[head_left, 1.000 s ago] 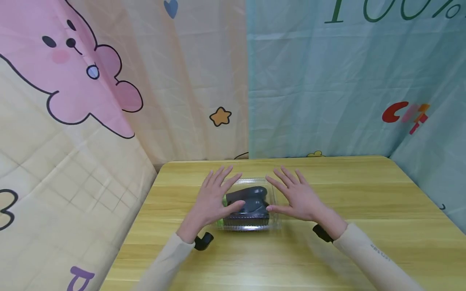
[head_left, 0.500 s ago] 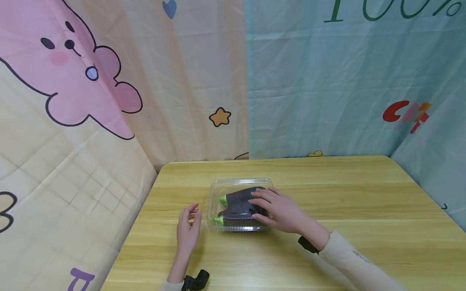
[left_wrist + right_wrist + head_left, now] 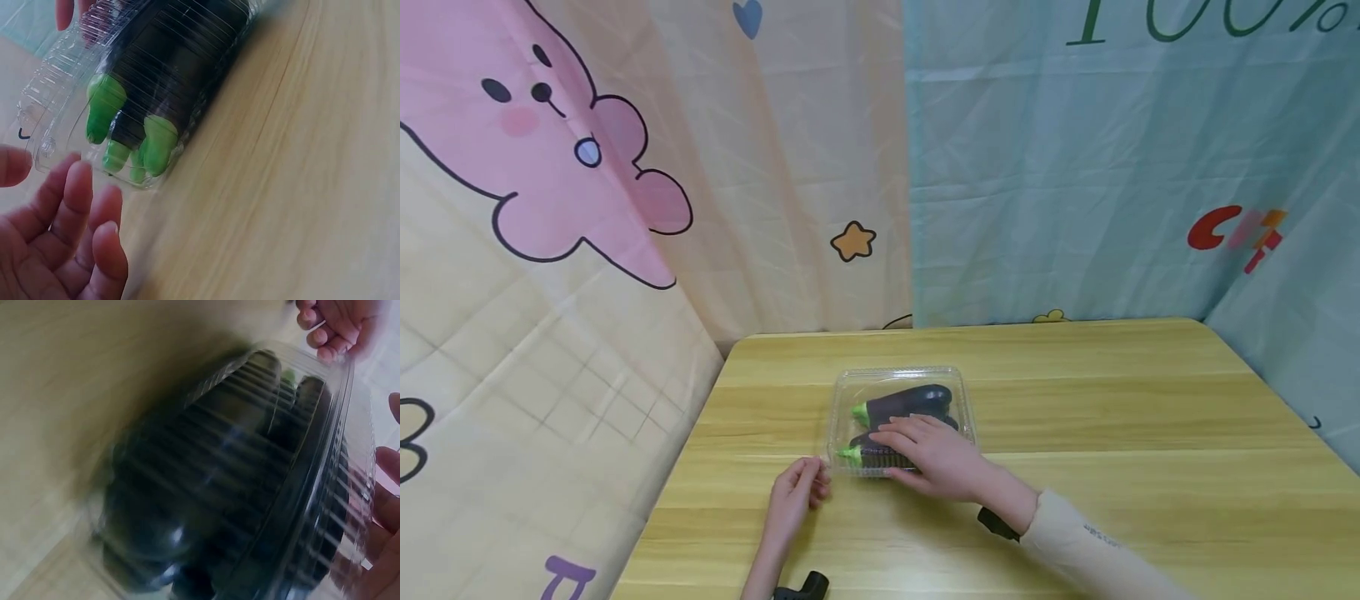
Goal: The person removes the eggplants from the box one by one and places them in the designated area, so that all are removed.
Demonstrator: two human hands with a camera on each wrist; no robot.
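Observation:
A clear plastic clamshell box (image 3: 842, 392) lies on the wooden table with several dark purple eggplants (image 3: 906, 403) inside, their green stems (image 3: 107, 103) toward the left. My right hand (image 3: 936, 458) rests over the lid at the front right, fingers fairly straight. At the front left corner of the box is my left hand (image 3: 796, 492). In the left wrist view, its thumb and bent fingertips sit right at the corner rim, with a gap between them. The right wrist view is blurred but shows the ribbed lid close up, with dark eggplants beneath.
The light wooden table (image 3: 1097, 400) reaches back to hanging curtains, cream with a pink bear (image 3: 572, 158) on the left and blue-green cloth (image 3: 1045, 183) on the right. A black strap mount (image 3: 998, 523) sits at the right wrist.
Both hands were spread above the box. My left hand dropped to the left side, then moved forward to the front left corner. My right hand came down onto the lid and slid left and nearer.

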